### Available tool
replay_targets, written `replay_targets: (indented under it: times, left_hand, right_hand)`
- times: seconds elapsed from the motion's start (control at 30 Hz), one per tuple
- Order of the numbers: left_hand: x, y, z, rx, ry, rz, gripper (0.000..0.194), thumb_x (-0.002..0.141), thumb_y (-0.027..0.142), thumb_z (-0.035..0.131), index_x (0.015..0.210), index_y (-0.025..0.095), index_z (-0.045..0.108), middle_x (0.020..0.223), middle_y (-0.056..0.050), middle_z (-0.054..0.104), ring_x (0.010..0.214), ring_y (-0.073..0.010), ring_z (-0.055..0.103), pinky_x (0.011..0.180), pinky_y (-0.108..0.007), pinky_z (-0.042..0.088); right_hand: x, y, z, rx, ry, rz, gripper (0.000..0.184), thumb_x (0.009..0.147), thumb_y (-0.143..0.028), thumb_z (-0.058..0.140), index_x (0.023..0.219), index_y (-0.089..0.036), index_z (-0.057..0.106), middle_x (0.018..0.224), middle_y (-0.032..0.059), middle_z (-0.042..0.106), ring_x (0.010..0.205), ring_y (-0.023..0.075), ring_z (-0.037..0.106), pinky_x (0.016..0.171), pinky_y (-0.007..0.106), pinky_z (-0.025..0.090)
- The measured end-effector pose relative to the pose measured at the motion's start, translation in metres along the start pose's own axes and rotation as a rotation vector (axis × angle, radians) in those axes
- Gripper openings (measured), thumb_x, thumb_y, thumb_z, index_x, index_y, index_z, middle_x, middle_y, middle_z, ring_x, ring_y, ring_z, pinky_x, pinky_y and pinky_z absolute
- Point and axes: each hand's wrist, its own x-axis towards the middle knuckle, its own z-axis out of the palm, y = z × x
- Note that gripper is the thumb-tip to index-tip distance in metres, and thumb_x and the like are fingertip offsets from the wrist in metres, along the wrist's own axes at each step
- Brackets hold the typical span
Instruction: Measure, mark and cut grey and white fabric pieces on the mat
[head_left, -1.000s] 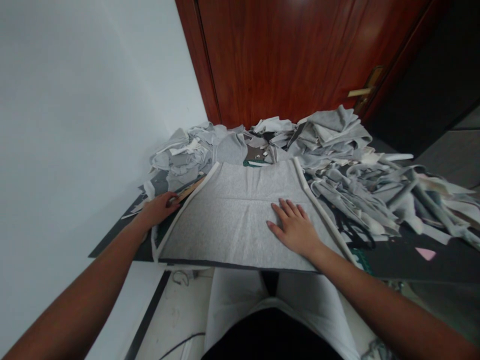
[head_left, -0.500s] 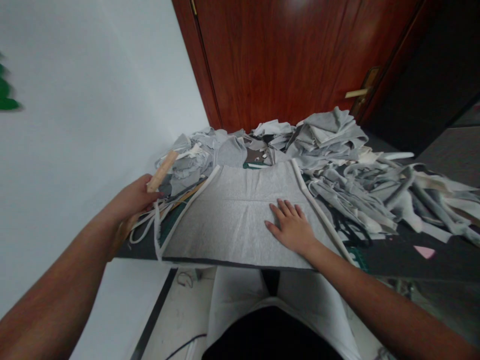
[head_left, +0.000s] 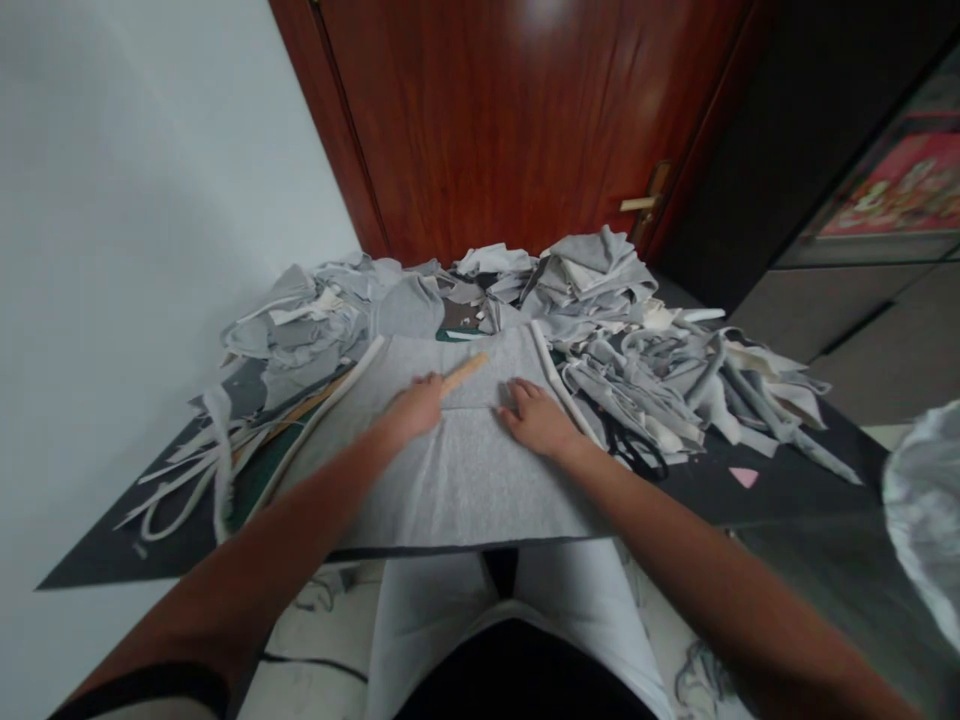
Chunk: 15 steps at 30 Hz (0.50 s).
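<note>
A grey fabric panel (head_left: 480,480) with pale bound side edges lies flat at the front of the dark table. My left hand (head_left: 420,405) is closed on a flat wooden ruler (head_left: 466,372) over the panel's upper middle; its far end points up and right. The rest of the ruler is hidden by my hand and forearm, and no markings can be made out. Fingers apart, my right hand (head_left: 538,418) rests on the panel to the right of the ruler.
Grey fabric scraps (head_left: 307,315) are heaped at the back left, with a larger pile (head_left: 660,370) at the right. Black-handled scissors (head_left: 634,450) lie beside the panel. White strips (head_left: 199,475) trail at the left. A pink scrap (head_left: 744,477) sits near the right front edge.
My left hand has picked up the wooden ruler from the panel's left side and carried it right, over the panel. My right hand stays on the fabric. The view has turned right.
</note>
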Motion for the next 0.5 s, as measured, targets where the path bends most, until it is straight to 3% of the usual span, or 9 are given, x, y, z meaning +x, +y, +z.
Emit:
replay_targets:
  times: [0.1, 0.17, 0.33, 0.5]
  left_hand:
    - [-0.002, -0.016, 0.01, 0.094, 0.024, -0.055, 0.051, 0.087, 0.006, 0.039, 0.136, 0.008, 0.053, 0.138, -0.029, 0.056, 0.132, -0.0415, 0.053, 0.1, -0.058, 0.047]
    - [-0.008, -0.033, 0.01, 0.136, 0.017, -0.075, 0.052, 0.086, 0.005, 0.039, 0.136, 0.009, 0.052, 0.136, -0.028, 0.057, 0.133, -0.0413, 0.052, 0.1, -0.059, 0.047]
    - [-0.021, -0.068, -0.003, 0.205, -0.022, -0.101, 0.053, 0.086, 0.004, 0.039, 0.136, 0.009, 0.054, 0.135, -0.025, 0.059, 0.129, -0.0351, 0.058, 0.103, -0.045, 0.049]
    - [-0.026, -0.075, -0.018, 0.245, -0.057, -0.139, 0.044, 0.09, 0.003, 0.034, 0.128, 0.009, 0.056, 0.115, -0.021, 0.069, 0.106, -0.0285, 0.07, 0.092, -0.036, 0.051]
  right_hand:
    - [0.006, -0.003, 0.008, 0.002, -0.013, -0.001, 0.061, 0.104, -0.045, 0.042, 0.151, -0.007, 0.046, 0.16, 0.0182, 0.043, 0.151, 0.0283, 0.035, 0.124, 0.041, 0.026]
    - [0.003, -0.003, 0.011, 0.004, -0.01, 0.01, 0.062, 0.104, -0.048, 0.041, 0.153, -0.009, 0.045, 0.163, 0.0185, 0.038, 0.153, 0.0311, 0.031, 0.125, 0.046, 0.022]
    - [-0.013, 0.008, 0.008, -0.042, 0.041, 0.149, 0.069, 0.101, -0.056, 0.043, 0.153, -0.011, 0.046, 0.163, 0.0225, 0.035, 0.153, 0.0389, 0.028, 0.124, 0.053, 0.021]
    - [-0.025, 0.021, -0.003, -0.099, -0.002, 0.172, 0.065, 0.102, -0.048, 0.042, 0.152, -0.007, 0.046, 0.161, 0.023, 0.039, 0.152, 0.0367, 0.032, 0.123, 0.049, 0.026]
